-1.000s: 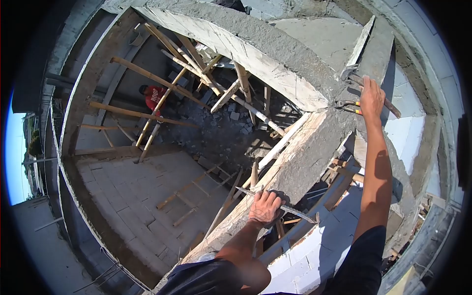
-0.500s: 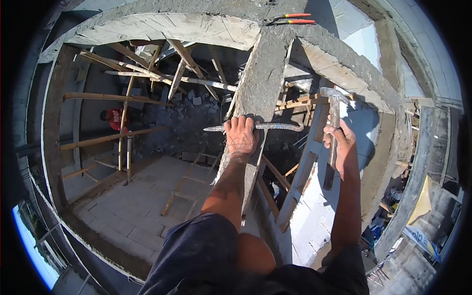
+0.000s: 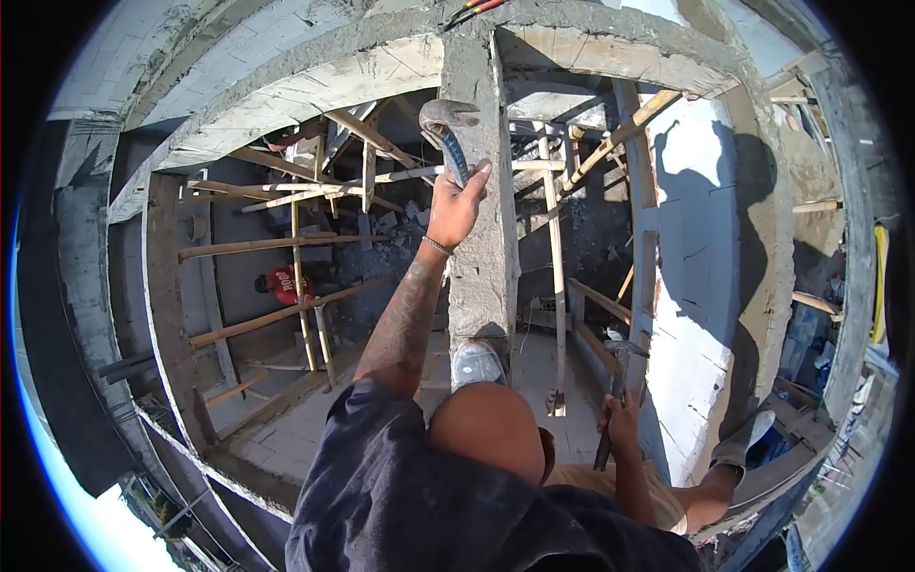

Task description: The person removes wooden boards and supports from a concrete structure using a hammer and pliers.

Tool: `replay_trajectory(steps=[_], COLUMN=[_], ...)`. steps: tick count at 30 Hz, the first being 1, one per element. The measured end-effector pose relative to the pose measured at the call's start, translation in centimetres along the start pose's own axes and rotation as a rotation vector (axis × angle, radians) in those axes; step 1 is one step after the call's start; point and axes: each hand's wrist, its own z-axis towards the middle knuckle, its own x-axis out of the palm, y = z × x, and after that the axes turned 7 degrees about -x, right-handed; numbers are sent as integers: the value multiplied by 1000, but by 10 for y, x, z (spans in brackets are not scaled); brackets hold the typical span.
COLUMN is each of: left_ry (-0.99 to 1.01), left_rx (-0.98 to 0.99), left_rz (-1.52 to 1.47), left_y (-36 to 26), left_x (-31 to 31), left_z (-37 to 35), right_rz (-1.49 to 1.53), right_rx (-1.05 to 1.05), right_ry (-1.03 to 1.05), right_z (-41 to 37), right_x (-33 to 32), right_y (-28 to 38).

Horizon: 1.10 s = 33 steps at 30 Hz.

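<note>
My left hand (image 3: 457, 210) is closed around a crowbar (image 3: 452, 153), its curved, hooked end pointing away from me over the concrete beam (image 3: 480, 257). The bar's other end is hidden behind the hand and arm. Low on the right, beside my leg, my right hand (image 3: 621, 419) grips a hammer (image 3: 618, 381) by its handle, head up. That hammer hangs over the opening, apart from the beam. One shoe (image 3: 477, 363) stands on the beam; the other shoe (image 3: 759, 431) rests near the right wall.
Cutters with red handles (image 3: 477, 11) lie on the far beam. Bamboo poles (image 3: 556, 276) and timber props cross the openings on both sides. Below left, a person in a red shirt (image 3: 288, 284) is near rubble. A white block wall (image 3: 691, 353) stands right.
My left hand has moved forward, turning the crowbar from crosswise to pointing away along the beam. My right hand has dropped back beside my leg with the hammer. The view has shifted.
</note>
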Motion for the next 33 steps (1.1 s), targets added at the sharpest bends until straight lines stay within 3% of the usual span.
replay_trajectory(steps=[1, 2, 6, 17, 33], left_ry=[101, 77, -57, 25, 32], left_rx=[-58, -64, -125, -2, -33], left_rz=[-232, -314, -324, -388, -315], left_y=[4, 11, 32, 68, 78], left_x=[6, 13, 18, 6, 11], left_z=[-2, -5, -13, -32, -36], right_rz=[8, -1, -52, -55, -230], right_rx=[-8, -49, -167, -174, -235], right_ry=[5, 40, 54, 91, 123], right_z=[2, 4, -2, -5, 1], right_x=[3, 6, 19, 15, 31], right_y=[2, 6, 24, 10, 47])
